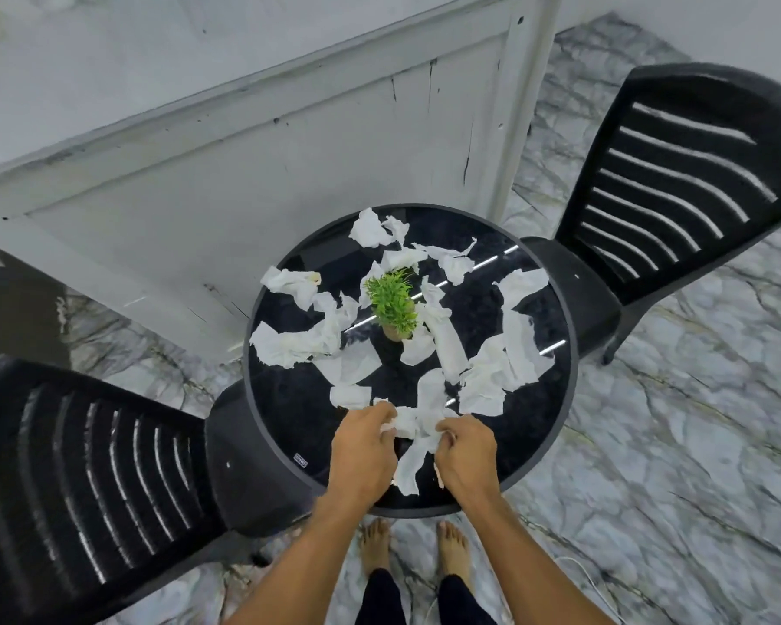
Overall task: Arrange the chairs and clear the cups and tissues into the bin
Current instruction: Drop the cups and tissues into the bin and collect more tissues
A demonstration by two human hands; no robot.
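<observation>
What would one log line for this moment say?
left hand: grips tissue | right hand: grips tissue | table: tissues scattered

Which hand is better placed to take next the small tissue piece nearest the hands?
Left, probably. The small tissue piece lies just beyond the left hand. The right hand is farther, on the other side of the held tissue. Both hands grip that tissue now.

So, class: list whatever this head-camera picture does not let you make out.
Bin and cups: head view, none inside the frame.
Label on the table rim: head view, too small to read.
Left chair: head view, cut by the left and bottom edges.
Fingertips of left hand and right hand: head view, hidden in the tissue they grip.
</observation>
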